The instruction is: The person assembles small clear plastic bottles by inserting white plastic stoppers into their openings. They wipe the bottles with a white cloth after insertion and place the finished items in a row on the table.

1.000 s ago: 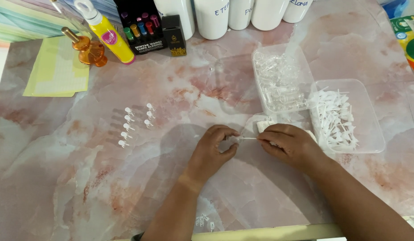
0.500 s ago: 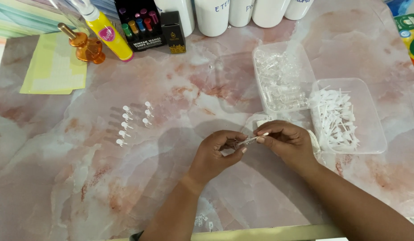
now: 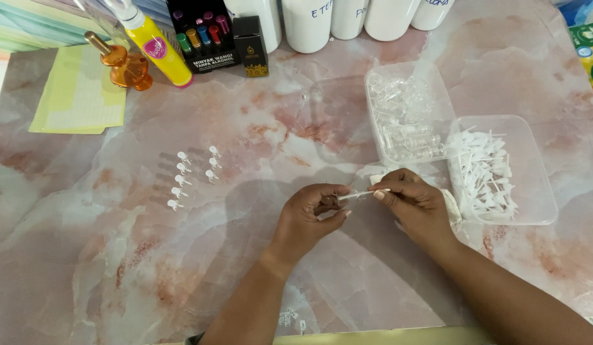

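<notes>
Over the pink marble table [image 3: 117, 268], my left hand [image 3: 309, 217] pinches a small clear vial between thumb and fingers. My right hand [image 3: 414, 203] holds a thin white plastic stick cap [image 3: 365, 193], its tip meeting the vial in my left hand. Just right of my right hand sits a clear tray of white stick caps [image 3: 494, 169]. Behind it is a clear tray of empty small vials [image 3: 405, 115]. Several finished vials with white caps [image 3: 188, 176] lie in two rows on the table to the left.
Along the back edge stand white bottles [image 3: 307, 22], a black display box of coloured vials [image 3: 204, 35], a small black box [image 3: 250, 46], a yellow spray bottle [image 3: 157, 48] and an amber glass bottle [image 3: 124, 64]. A yellow paper sheet [image 3: 76, 99] lies at the back left.
Both hands have stayed close together at the table's middle. The white stick between them has shifted slightly as my hands turned and moved a little away from me.
</notes>
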